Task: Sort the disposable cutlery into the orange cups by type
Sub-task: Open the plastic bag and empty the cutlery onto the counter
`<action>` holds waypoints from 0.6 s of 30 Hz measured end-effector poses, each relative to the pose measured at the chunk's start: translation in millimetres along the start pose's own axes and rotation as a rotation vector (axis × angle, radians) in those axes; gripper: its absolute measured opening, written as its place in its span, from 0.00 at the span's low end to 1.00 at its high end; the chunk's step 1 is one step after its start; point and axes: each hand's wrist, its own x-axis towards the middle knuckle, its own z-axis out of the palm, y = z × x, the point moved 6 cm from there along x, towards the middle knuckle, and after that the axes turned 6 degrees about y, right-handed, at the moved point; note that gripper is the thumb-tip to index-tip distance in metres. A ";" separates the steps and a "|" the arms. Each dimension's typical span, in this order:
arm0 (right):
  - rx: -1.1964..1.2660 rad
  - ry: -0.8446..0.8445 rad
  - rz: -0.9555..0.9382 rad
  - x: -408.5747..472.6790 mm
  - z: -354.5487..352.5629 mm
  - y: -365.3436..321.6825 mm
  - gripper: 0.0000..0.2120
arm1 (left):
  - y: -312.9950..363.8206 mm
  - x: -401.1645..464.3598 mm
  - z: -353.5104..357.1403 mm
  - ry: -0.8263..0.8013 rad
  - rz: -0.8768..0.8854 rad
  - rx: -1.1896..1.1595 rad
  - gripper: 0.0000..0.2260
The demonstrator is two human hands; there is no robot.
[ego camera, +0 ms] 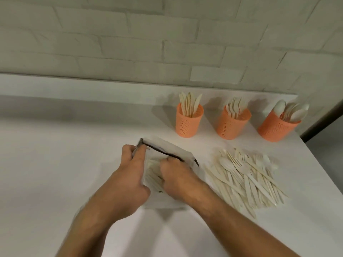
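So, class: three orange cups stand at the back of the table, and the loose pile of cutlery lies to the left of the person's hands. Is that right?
Not quite. The head view shows the three orange cups at the back, but the loose pile of cutlery lies to the right of the hands, not the left.

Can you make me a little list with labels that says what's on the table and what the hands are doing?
table: white
cups: three orange cups in a row by the wall
left cup: knives
middle cup: forks
right cup: spoons
loose pile: mixed cutlery, right of the bag
bag: clear, dark strip along its top, cutlery inside
left hand: grip on the bag's left edge
right hand: reaching into the bag
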 end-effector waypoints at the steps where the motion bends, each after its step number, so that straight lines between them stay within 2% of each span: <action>1: -0.050 -0.025 0.052 2.3 5.2 4.5 0.12 | -1.3 -0.8 0.7 -0.008 0.000 0.007 0.36; 6: -0.140 -0.123 0.127 4.1 16.3 12.7 0.16 | -7.3 -3.0 5.2 -0.036 -0.008 0.002 0.34; 10: -0.123 -0.177 0.145 3.6 22.8 17.3 0.16 | -8.5 -2.0 6.0 -0.034 -0.008 -0.003 0.33; 18: -0.281 -0.118 0.168 10.5 25.3 25.7 0.12 | -7.1 -0.9 9.5 -0.046 0.008 -0.001 0.31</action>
